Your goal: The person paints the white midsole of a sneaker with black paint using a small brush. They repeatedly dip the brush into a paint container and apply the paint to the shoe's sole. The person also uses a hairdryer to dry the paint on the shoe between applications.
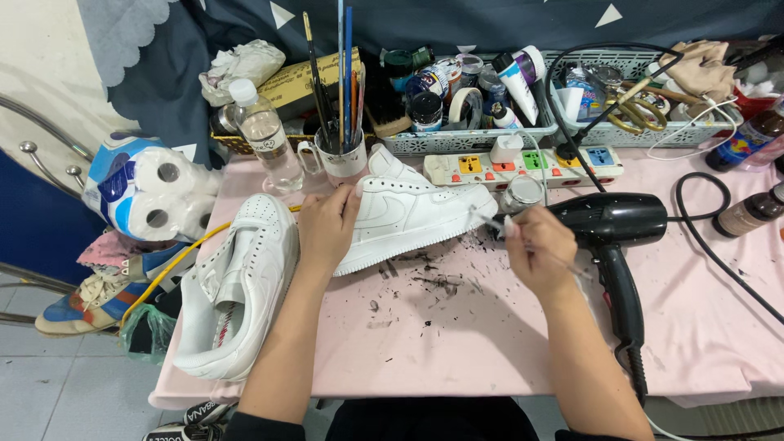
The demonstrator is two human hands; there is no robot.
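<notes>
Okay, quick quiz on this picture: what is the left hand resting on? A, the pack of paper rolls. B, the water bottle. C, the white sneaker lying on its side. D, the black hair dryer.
C: the left hand presses on the white sneaker, turned on its side on the pink table.

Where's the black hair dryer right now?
The black hair dryer lies on the pink table, right of centre in the head view, just beyond the right hand and below the power strip.
</notes>
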